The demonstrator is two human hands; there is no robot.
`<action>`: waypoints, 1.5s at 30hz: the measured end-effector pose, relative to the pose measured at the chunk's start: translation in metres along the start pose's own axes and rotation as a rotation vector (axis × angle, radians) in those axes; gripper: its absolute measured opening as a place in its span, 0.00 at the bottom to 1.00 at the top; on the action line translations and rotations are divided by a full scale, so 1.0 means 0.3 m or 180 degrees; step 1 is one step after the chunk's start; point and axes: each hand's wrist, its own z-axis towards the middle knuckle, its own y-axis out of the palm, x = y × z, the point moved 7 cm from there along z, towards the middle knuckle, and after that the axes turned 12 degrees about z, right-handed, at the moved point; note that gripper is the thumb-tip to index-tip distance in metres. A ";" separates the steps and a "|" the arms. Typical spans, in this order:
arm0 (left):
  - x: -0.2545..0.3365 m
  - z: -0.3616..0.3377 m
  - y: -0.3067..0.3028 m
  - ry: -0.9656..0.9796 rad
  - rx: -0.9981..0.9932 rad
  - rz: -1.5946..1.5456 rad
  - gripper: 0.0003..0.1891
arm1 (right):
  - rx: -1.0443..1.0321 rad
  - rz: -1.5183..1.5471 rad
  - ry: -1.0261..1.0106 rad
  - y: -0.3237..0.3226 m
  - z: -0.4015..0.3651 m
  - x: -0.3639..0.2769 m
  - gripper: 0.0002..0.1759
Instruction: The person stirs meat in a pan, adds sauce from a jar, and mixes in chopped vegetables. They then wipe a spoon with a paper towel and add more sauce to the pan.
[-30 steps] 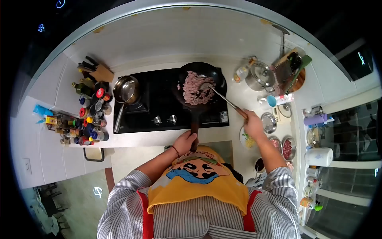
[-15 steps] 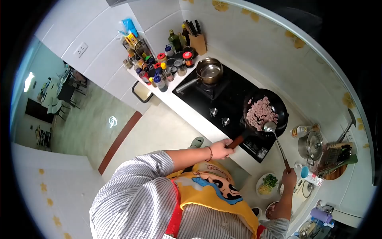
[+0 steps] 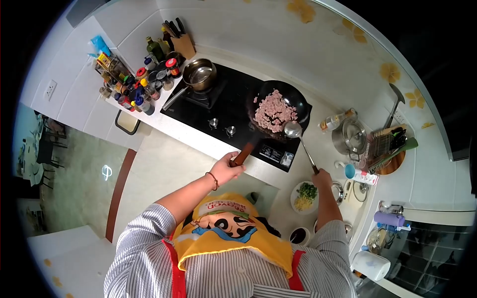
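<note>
Ladle [image 3: 293, 129] shifted from amid meat [image 3: 273, 107] to its near edge.
Right hand [image 3: 323, 179] grips ladle, left hand [image 3: 226, 170] grips wok handle [image 3: 243, 154]; meat in wok [image 3: 297, 101] could spill if ladle sweeps outward hard.

The left hand [image 3: 226, 170] grips the wok [image 3: 278, 108] handle while the right hand [image 3: 322, 179] holds a ladle [image 3: 293, 130]

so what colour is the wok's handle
Reddish brown at the grip, best seen in the current head view.
</note>
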 end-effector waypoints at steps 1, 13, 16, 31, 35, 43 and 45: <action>-0.006 0.001 -0.001 -0.0022 -0.0027 0.0034 0.42 | 0.0014 -0.0025 -0.0005 0.010 0.003 0.002 0.19; -0.203 -0.365 -0.454 0.0721 -0.0737 0.0752 0.45 | 0.0911 0.1501 -0.2399 -0.073 -0.867 -0.863 0.05; -0.468 -0.645 -0.810 0.0952 -0.1173 0.1076 0.44 | -0.2313 0.2167 -0.2011 0.412 -1.201 -1.199 0.05; -1.730 -1.565 -2.663 -0.0685 0.1272 0.1347 0.21 | -0.4267 -0.1801 -0.2842 1.769 -1.910 -3.155 0.24; -1.981 -1.920 -3.216 -0.1577 0.3415 0.0990 0.17 | -0.4590 -0.1959 -0.3791 2.288 -2.266 -3.922 0.27; -2.900 -2.237 -3.184 -0.2925 0.2969 -0.1816 0.18 | -0.3714 -0.2634 -0.5360 3.311 -3.118 -5.335 0.20; -2.819 -2.227 -3.247 -0.3612 0.2249 -0.1528 0.18 | -0.3335 -0.2488 -0.5829 3.483 -3.217 -5.655 0.20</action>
